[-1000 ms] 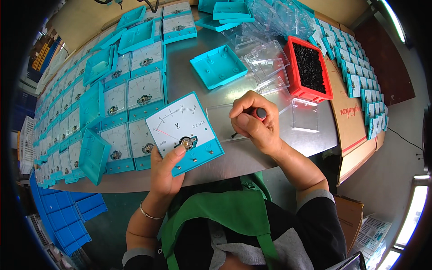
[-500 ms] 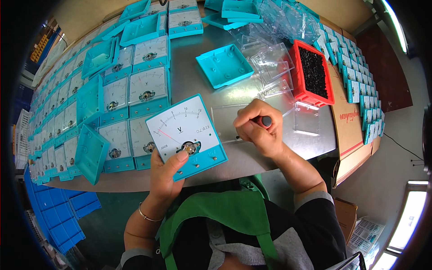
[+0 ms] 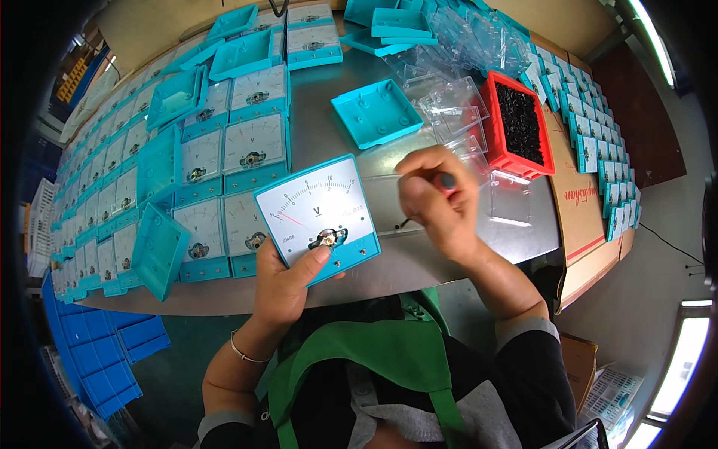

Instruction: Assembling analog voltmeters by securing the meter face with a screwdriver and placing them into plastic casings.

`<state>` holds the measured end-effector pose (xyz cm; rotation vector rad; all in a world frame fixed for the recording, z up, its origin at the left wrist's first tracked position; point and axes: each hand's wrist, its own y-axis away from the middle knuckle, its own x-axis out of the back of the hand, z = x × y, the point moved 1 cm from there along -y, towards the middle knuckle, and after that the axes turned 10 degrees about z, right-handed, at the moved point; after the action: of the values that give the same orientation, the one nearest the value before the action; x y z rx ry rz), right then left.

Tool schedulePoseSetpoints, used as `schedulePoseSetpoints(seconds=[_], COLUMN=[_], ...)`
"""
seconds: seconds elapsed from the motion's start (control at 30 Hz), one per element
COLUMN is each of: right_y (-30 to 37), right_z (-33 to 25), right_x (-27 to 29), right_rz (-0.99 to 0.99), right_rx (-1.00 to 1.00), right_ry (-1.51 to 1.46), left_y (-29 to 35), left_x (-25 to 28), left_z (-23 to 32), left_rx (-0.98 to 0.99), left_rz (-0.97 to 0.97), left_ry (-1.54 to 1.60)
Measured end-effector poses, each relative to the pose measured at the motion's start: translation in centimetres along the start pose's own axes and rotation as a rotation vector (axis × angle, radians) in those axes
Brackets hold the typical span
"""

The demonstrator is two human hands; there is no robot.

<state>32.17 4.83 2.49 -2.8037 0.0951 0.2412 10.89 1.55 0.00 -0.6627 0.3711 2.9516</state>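
My left hand [image 3: 286,283] grips a teal-cased panel voltmeter [image 3: 310,213] by its lower left corner, thumb on the front next to the pointer pivot. The meter has a white dial with a red pointer, its movement is exposed, and no clear cover shows on it. To its right, my right hand [image 3: 443,202] is closed round a screwdriver [image 3: 446,182] with a red and black handle end. A thin dark shaft shows below the fingers, apart from the meter. Beneath that hand, a clear cover [image 3: 385,187] lies on the metal table.
Rows of similar meters [image 3: 254,142] fill the left side, some teal cases [image 3: 161,251] lying on them. An empty teal case [image 3: 376,112] sits beyond my hands. Clear covers [image 3: 456,105] pile up beside a red bin [image 3: 550,153] of small black parts. More meters [image 3: 591,153] stand on cardboard [image 3: 580,217] at right.
My left hand has brought the meter slightly right and turned it a little. My right hand has shifted slightly right and tilted, still closed round the screwdriver, its shaft now more visible.
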Motion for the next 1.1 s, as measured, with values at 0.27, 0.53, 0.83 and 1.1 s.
schedulePoseSetpoints(seconds=[0.27,0.53,0.83,1.1], right_y=[1.2,1.8,0.3,0.2], right_z=[0.1,-3.5,-4.3,-3.8], right_x=[4.4,3.8,0.3,-0.2], right_rz=[-0.520,-0.051,-0.283,-0.395], right_rx=[0.063,0.082,0.112,0.065], right_ry=[1.020,0.837,0.684,0.688], left_y=[0.4,0.1,-0.1,0.3], left_x=[-0.7,-1.1,-0.7,0.7], left_z=[0.9,0.9,0.1,-0.5], left_rx=[0.129,0.040,0.109,0.315], left_rz=[-0.064,-0.023,-0.033,-0.138], left_ry=[0.079,-0.058,-0.034,0.395])
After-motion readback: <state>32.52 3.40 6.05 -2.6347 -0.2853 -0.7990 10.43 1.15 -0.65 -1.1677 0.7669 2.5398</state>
